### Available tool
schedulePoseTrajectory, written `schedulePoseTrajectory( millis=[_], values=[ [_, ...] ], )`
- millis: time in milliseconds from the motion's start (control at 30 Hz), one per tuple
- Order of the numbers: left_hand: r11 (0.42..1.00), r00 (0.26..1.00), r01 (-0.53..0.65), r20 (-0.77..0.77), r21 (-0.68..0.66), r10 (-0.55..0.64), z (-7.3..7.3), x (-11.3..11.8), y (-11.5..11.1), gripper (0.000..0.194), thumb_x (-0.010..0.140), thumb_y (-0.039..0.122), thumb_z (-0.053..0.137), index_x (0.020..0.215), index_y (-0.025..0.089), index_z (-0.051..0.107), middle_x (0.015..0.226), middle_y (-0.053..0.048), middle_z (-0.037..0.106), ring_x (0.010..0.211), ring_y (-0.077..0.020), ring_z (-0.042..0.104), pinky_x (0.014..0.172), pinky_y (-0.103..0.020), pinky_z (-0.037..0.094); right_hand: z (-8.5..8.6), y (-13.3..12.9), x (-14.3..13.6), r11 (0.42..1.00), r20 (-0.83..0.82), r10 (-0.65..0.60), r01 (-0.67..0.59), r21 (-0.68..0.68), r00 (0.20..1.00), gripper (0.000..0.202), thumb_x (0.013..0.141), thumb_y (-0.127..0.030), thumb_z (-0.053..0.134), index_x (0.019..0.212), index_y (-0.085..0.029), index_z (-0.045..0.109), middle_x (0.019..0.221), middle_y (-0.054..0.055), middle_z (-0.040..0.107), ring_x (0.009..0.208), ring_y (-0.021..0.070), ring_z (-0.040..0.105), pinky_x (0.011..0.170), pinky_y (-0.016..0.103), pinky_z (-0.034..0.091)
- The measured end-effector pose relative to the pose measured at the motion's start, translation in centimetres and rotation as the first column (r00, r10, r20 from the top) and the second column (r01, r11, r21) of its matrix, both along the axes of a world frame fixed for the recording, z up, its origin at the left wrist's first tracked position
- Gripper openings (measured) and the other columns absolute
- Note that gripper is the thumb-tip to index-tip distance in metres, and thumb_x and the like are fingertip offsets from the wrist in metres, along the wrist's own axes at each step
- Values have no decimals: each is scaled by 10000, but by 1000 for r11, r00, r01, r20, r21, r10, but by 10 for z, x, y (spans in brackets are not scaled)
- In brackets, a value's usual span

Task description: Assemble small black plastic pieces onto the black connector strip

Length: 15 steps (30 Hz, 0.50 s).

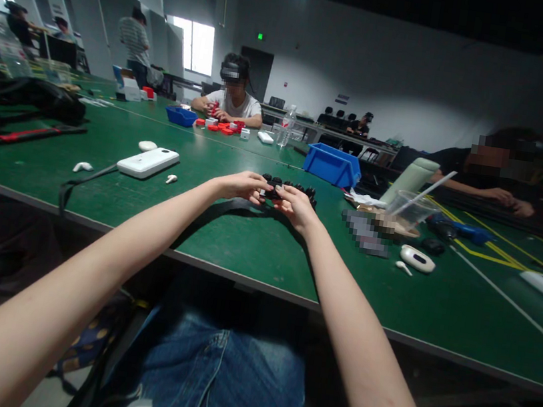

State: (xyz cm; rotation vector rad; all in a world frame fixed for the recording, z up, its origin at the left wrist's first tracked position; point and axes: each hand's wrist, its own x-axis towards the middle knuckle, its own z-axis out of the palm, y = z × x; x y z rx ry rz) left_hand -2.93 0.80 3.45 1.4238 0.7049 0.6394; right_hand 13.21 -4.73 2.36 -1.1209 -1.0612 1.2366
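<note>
Both of my hands meet over the green table (244,253), near the middle of the view. My left hand (245,186) pinches the left side of a small black part (271,192). On the other side my right hand (294,205) has its thumb and fingers closed on the same part. More black pieces (309,193) lie just behind my right hand, partly hidden by it. The part is too small and dark to tell its kind.
Ahead to the right stands a blue bin (332,165). A white power bank (148,162) and earbuds (83,167) lie left. On the right are a plastic cup (409,211), a green tumbler (411,179) and an earbud case (417,258). A person (236,97) sits opposite, handling red pieces.
</note>
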Motion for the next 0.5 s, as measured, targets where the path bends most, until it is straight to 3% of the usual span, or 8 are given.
schedulePoseTrajectory(
  millis=[300,500],
  values=[
    [998,996,-42,76,41,38,-7,2,8,231,667,223,769,820,96,652,714,-19,619,629,-89,595,709,-282,528,0,-2,-1,999,-18,34,-33,18,999,115,752,-86,659,826,-171,633,674,-12,662,564,75,621,570,177,498],
    [995,997,-57,51,86,52,-5,-1,6,339,671,233,761,981,145,655,683,3,607,543,-69,546,591,-244,503,0,-1,-3,1000,-27,2,-2,-12,1000,55,780,-122,648,815,-161,630,706,7,670,554,89,628,540,190,508]
  ],
)
